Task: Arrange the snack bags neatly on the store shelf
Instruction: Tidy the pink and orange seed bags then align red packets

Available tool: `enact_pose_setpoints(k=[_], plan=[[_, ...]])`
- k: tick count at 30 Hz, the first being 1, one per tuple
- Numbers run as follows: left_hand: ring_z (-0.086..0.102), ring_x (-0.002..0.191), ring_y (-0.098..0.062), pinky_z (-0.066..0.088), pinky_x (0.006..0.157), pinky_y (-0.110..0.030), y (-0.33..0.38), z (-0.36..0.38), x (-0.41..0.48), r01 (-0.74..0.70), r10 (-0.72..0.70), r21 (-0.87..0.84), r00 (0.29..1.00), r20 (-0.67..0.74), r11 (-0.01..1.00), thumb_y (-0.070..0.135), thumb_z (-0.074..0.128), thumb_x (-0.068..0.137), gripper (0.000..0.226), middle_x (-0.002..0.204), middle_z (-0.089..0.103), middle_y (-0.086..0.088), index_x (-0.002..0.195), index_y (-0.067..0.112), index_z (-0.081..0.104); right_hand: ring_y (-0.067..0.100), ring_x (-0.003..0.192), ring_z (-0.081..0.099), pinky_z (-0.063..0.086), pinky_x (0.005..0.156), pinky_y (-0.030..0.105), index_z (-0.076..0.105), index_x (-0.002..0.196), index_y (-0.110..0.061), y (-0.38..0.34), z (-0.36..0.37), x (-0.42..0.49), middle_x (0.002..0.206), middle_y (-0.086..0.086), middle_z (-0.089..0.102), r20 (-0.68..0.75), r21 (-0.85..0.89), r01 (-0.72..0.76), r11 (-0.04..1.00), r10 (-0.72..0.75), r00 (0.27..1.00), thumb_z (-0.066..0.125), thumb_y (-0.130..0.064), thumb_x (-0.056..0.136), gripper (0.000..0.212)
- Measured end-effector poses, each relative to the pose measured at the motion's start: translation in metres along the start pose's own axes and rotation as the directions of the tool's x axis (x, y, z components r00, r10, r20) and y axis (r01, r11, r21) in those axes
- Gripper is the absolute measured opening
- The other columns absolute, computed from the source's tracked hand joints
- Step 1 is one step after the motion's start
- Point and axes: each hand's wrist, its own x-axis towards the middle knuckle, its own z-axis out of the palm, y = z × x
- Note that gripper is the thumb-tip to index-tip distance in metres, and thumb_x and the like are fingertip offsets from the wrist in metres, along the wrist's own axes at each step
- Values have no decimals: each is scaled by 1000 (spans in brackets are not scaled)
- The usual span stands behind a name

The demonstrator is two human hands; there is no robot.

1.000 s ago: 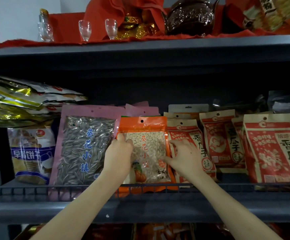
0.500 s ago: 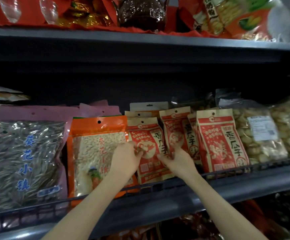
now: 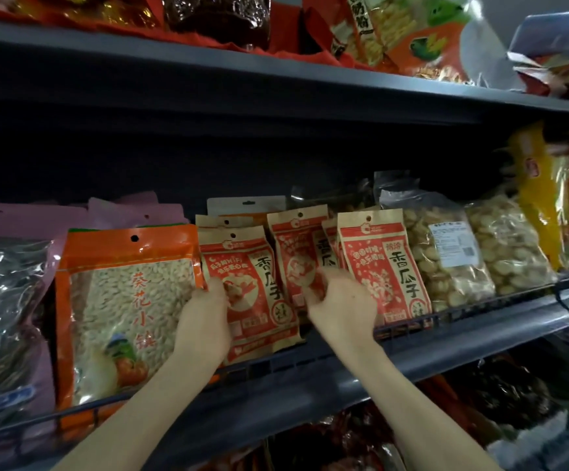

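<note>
Both arms reach forward; left hand [image 3: 205, 316] and right hand [image 3: 342, 305] curl, fingers bent.

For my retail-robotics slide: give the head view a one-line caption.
Both hands, left and right, straighten red-and-kraft melon seed bags beside an orange seed bag.

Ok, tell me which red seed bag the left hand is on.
The leftmost red seed bag, right beside the orange bag. The left hand holds its left edge; the right hand is on the next one.
</note>
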Motion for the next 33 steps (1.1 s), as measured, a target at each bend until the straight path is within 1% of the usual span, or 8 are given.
enact_pose_setpoints(k=[4,7,11,16,22,26,29,33], plan=[[62,83,-30,53,71,-34,8,-11,-7,23,-15,74,995,-102,997,37,72,74,59,106,57,-15,118,9,45,34,80,63,50,56,36,60,101,-3,43,-13,10,93,17,64,-115,-281,-52,958,21,993,76,-54,65,64],[61,94,-33,48,74,-35,39,-24,-11,-37,18,-117,988,-155,992,29,67,81,50,116,54,-17,122,10,46,32,64,61,40,47,29,60,84,-2,61,-12,16,80,18,63,-61,-349,-6,937,-16,998,77,-40,68,45],[59,101,-17,42,77,-19,82,-28,-7,-159,141,-454,987,-73,876,25,62,88,34,118,62,-5,120,16,57,26,42,53,32,40,23,59,65,0,63,-12,24,60,14,60,-171,-185,119,976,-151,974,76,-4,64,17],[53,116,-14,42,102,-38,101,-37,4,123,150,-868,964,220,482,52,57,84,45,125,59,9,123,29,58,22,47,55,30,48,20,61,68,-2,41,-17,20,65,11,63,-341,-48,284,958,-283,897,72,-1,70,11],[56,113,-17,48,97,-41,103,-31,23,192,-14,-892,979,205,410,49,65,81,60,124,60,2,131,20,51,20,60,61,45,60,25,66,74,-5,28,3,20,72,8,66,-73,222,382,897,-375,924,69,-2,74,4],[62,91,-12,45,62,-22,116,-10,29,249,-39,-860,965,259,446,28,65,86,37,114,67,-2,119,12,61,13,73,60,44,68,23,68,85,-10,64,-13,24,80,0,63,1,284,195,939,-204,979,55,-22,91,18],[65,98,-20,52,76,-32,125,-1,35,313,-102,-870,949,298,382,22,63,89,39,115,67,-7,124,8,58,23,94,59,41,85,32,65,96,-9,106,-24,54,94,5,64,-129,170,-43,984,65,990,60,-29,87,23],[60,91,-17,46,71,-29,134,0,37,347,-109,-878,938,329,330,18,53,95,29,111,64,-5,122,10,55,25,104,61,48,85,36,53,120,-13,127,-28,72,112,2,64,211,255,-252,933,201,957,57,-62,78,65]])
